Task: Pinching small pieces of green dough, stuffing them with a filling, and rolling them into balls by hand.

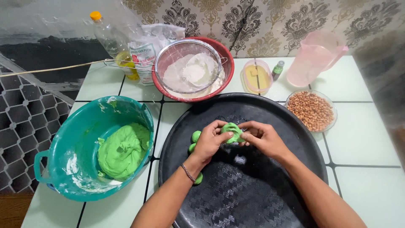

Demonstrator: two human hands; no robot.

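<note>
Tray: round, black, patterned, lying on the white tiled counter nearest the person
Left hand: over the tray, bracelet at the wrist, fingers curled onto the left side of a green dough lump
Right hand: meets it from the other side, fingers pinched on the same lump
Lump: held between both hands, above the middle of the tray
Balls: small green dough balls on the tray, partly hidden under the left wrist
Basin: teal, left of the tray, a mass of green dough inside
Peanuts: in a clear dish right of the tray
Red bowl: behind the tray, a sieve of white flour on it
Far edge: oil bottle, flour bag, small lidded tub, tiny green bottle, pink jug
</note>
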